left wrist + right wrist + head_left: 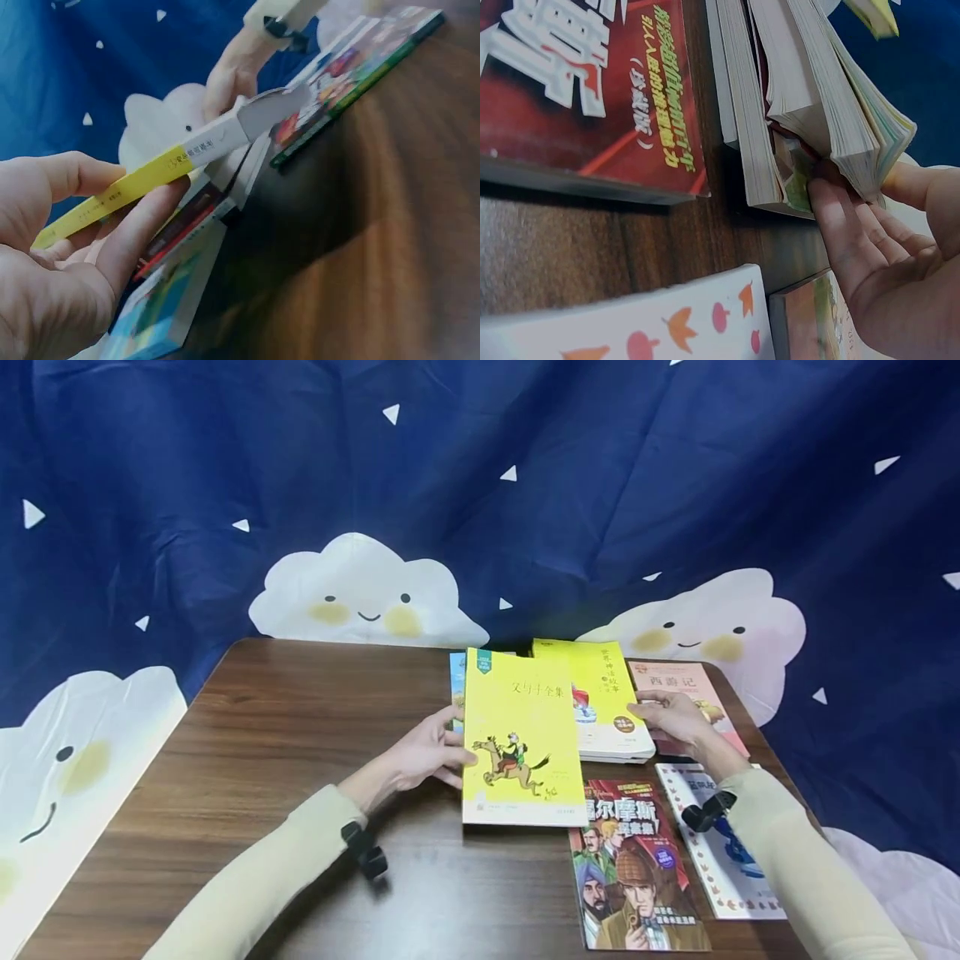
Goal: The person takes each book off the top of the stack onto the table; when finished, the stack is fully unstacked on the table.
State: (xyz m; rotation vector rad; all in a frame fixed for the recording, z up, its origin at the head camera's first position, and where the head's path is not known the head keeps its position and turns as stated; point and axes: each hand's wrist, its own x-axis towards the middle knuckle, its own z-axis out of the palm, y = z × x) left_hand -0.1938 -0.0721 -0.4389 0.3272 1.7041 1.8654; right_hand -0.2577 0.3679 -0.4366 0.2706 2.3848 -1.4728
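Note:
A yellow book (517, 727) with a horse and riders on its cover is held by its left side in my left hand (423, 752). In the left wrist view, the thumb and fingers pinch its yellow-and-white spine (161, 169), and the book is raised off the table. My right hand (675, 718) grips the right edge of another yellow book (600, 668) on a stack. In the right wrist view, fingers reach under its pages (855, 127), tilted above lower books of the stack. The held book hides part of the stack and a blue book (457, 677).
A red book (637, 868) with illustrated figures lies in front of the stack. To its right is a white book (708, 783) with a patterned border, partly under my right forearm. A pink book (675, 675) lies at the back right of the brown table (315, 727).

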